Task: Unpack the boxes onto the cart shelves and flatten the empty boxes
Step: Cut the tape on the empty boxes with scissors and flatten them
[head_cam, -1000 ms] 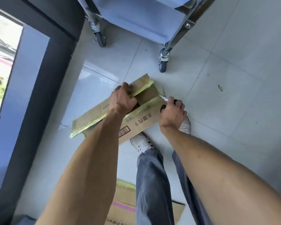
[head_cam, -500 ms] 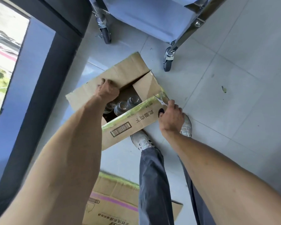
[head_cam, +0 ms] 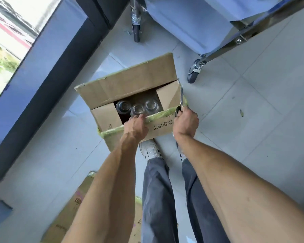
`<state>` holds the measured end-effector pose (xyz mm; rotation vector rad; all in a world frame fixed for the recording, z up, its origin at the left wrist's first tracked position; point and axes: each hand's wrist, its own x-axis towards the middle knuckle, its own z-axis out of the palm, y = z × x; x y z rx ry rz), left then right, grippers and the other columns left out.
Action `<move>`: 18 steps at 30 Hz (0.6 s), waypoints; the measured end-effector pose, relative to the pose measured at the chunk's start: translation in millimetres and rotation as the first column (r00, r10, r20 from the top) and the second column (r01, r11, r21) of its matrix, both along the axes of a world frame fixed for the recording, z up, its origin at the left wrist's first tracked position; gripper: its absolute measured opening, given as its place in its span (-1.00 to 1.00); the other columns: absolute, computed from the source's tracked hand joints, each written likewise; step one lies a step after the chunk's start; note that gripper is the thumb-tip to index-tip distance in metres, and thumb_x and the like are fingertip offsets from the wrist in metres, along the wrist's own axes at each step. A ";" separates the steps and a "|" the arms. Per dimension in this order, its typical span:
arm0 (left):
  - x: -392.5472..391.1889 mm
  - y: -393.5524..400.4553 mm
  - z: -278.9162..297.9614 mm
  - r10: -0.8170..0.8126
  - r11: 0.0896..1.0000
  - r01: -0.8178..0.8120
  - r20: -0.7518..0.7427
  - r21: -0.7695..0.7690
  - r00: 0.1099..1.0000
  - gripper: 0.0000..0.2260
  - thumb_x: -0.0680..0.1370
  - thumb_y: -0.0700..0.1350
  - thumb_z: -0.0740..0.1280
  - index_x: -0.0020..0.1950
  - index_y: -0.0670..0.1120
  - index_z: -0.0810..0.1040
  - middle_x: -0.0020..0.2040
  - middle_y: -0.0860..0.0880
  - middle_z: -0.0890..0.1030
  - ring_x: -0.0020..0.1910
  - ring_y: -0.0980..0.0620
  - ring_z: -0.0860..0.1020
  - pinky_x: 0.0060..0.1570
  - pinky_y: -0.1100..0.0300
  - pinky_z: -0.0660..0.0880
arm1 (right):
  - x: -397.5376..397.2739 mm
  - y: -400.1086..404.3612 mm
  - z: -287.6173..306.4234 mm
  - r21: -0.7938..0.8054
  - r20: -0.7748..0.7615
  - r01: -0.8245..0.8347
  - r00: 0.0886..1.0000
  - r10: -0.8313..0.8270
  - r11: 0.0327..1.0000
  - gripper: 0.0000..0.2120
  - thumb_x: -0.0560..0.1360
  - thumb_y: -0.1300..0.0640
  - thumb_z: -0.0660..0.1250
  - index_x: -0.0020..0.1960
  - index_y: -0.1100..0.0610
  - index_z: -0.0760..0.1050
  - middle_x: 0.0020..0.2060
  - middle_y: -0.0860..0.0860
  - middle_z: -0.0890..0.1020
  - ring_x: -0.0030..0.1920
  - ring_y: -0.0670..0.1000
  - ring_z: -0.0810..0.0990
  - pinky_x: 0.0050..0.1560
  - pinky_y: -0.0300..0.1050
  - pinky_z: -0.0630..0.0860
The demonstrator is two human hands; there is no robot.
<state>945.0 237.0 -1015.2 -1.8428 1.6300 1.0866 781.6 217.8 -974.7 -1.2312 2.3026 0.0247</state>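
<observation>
A brown cardboard box (head_cam: 130, 85) with green tape on its edges stands on the tiled floor just in front of my feet. Its far flap is folded back, and clear glass jars (head_cam: 139, 106) show inside. My left hand (head_cam: 135, 126) grips the near flap at its taped edge. My right hand (head_cam: 185, 122) holds a pair of scissors (head_cam: 181, 100) at the box's right corner, blades pointing away from me. The metal cart (head_cam: 223, 20) with blue shelves stands right behind the box.
A second cardboard box (head_cam: 68, 213) lies on the floor behind my left leg. A dark window frame (head_cam: 47, 88) runs along the left. The cart's caster wheels (head_cam: 194, 74) sit close to the open box's right corner.
The far flap was lifted by my left hand and now lies folded back, exposing the jars. My left hand has moved to the near flap. My right hand keeps the scissors at the right corner.
</observation>
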 end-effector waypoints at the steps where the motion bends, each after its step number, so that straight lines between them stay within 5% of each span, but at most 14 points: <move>1: -0.8 7.7 5.3 0.027 0.998 -0.027 0.003 -0.054 1.000 -0.66 0.47 -0.11 0.22 0.22 0.01 0.55 0.00 -0.13 0.66 -0.05 -0.17 0.60 0.00 0.02 0.50 | 2.6 -1.9 3.8 0.004 -0.010 -0.032 0.999 0.032 0.999 -0.89 0.57 0.22 0.28 0.04 0.19 0.57 -0.09 0.19 0.68 -0.06 0.21 0.63 -0.14 0.00 0.49; 4: -3.7 32.5 28.4 0.095 0.989 -0.101 -0.061 -0.108 0.994 -0.65 0.46 0.13 0.13 -0.07 -0.04 0.62 -0.21 -0.09 0.64 -0.22 -0.14 0.58 -0.17 0.12 0.48 | 9.0 -2.9 16.5 -0.037 -0.026 -0.045 0.999 0.044 0.998 -0.88 0.57 0.18 0.30 0.07 0.16 0.54 -0.07 0.16 0.68 -0.04 0.18 0.62 -0.20 -0.09 0.39; 7: -12.8 67.8 44.4 0.172 0.985 -0.169 -0.119 0.034 0.978 -0.59 0.55 0.16 0.10 -0.21 -0.10 0.54 -0.18 -0.18 0.59 -0.14 -0.20 0.56 -0.23 0.13 0.34 | 14.5 0.7 30.6 -0.072 -0.019 -0.076 0.997 0.075 0.995 -0.88 0.54 0.14 0.34 0.06 0.13 0.55 -0.09 0.19 0.67 -0.05 0.20 0.60 -0.16 -0.05 0.41; 10: -24.6 105.3 42.8 0.129 0.964 -0.098 -0.109 0.247 0.986 -0.70 0.60 -0.01 0.18 0.17 -0.13 0.58 0.16 -0.19 0.55 0.14 -0.19 0.53 0.03 0.10 0.42 | 18.0 5.0 37.4 0.005 0.000 -0.284 0.959 0.284 0.959 -0.88 0.53 0.13 0.36 0.06 0.11 0.54 -0.12 0.16 0.66 -0.07 0.18 0.60 -0.11 -0.05 0.48; 12: -31.6 121.3 35.8 0.212 0.916 -0.138 -0.165 0.376 0.963 -0.60 0.58 -0.10 0.22 0.43 -0.07 0.41 0.35 -0.15 0.42 0.32 -0.19 0.43 0.29 0.06 0.37 | 18.5 9.0 34.1 0.047 0.019 -0.419 0.908 0.419 0.907 -0.90 0.53 0.17 0.34 0.05 0.10 0.53 -0.14 0.12 0.66 -0.09 0.15 0.61 -0.15 -0.09 0.50; 18: -40.9 131.6 3.5 0.374 0.860 -0.276 -0.163 0.429 0.913 -0.54 0.60 -0.09 0.25 0.51 -0.06 0.30 0.41 -0.16 0.38 0.38 -0.19 0.40 0.35 0.04 0.33 | -3.8 34.1 6.7 0.194 0.043 -0.497 0.866 0.498 0.846 -0.91 0.51 0.12 0.37 -0.03 0.11 0.61 -0.15 0.12 0.66 -0.11 0.16 0.62 -0.18 -0.12 0.49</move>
